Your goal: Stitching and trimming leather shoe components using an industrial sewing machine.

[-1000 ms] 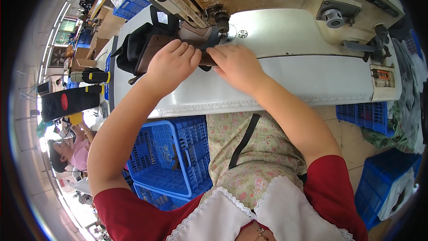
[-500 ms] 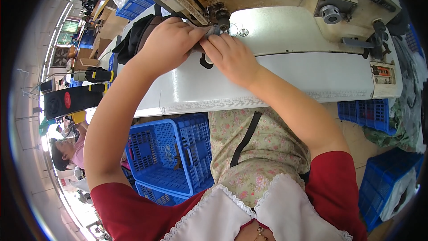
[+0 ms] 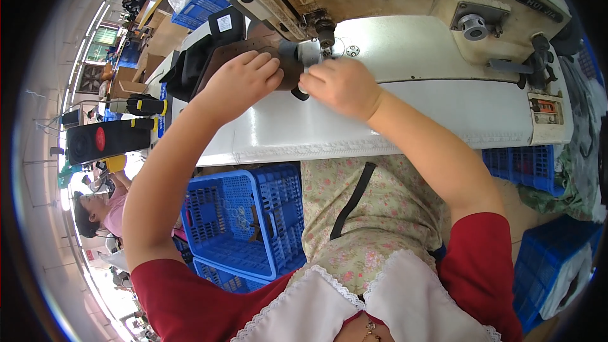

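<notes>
A dark brown and black sewn piece with a small white label lies left of the sewing machine's needle area. My left hand is on its near edge, fingers curled over the brown part and closed on it. My right hand is just in front of the needle and presser foot, beside the piece's right end. Its fingers are bent together in a pinch; whatever lies between them is hidden. The piece's right end reaches a shiny metal part under the machine head.
The white machine table has a ruler strip along its front edge. Below at left stands a blue plastic basket; more blue crates are at right. A black padded machine part is at far left, and a person sits beyond.
My hands have drawn apart and toward me from the needle. More of the brown piece and its white label now shows, left of the machine head.
</notes>
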Motion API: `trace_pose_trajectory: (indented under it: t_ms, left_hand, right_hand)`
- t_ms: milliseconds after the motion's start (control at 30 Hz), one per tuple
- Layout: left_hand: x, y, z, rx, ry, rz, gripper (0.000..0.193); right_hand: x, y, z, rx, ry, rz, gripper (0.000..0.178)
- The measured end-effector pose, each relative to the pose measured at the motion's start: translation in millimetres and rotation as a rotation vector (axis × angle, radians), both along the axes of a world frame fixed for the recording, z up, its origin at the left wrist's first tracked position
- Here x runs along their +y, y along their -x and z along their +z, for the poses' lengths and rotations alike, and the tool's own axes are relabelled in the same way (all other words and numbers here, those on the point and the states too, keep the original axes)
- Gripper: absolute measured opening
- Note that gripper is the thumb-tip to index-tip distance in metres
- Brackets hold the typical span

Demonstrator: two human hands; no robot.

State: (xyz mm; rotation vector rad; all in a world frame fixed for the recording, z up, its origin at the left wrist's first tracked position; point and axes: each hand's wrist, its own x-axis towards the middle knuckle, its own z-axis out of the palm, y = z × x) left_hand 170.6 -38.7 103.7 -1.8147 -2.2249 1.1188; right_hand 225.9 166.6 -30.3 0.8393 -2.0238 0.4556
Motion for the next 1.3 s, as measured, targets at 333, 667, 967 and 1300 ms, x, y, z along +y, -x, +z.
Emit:
trace_pose_trajectory:
  t_ms: [333,667,967,1300]
  left_hand:
    - [-11.9,1.6,-0.1,-0.035,-0.227,-0.069,0.038]
    - [0.3,-6.4,-14.5,0.140,-0.223,-0.152,0.046]
    - [-4.5,-16.0,-35.3,0.167,-0.209,-0.028,0.041]
    - [7.2,-12.4,-48.9,0.107,-0.360,-0.079,0.017]
  right_hand:
    - [-64.5,0.8,-12.2,-1.387,1.817,0.514,0.047]
    - [-61.1,2.3,-13.3,-1.491,2.114,0.804,0.033]
    - [-52.4,-1.9,-7.5,-1.515,2.005,0.698,0.023]
    - [-5.5,-38.5,4.2,-1.346,1.314,0.178,0.024]
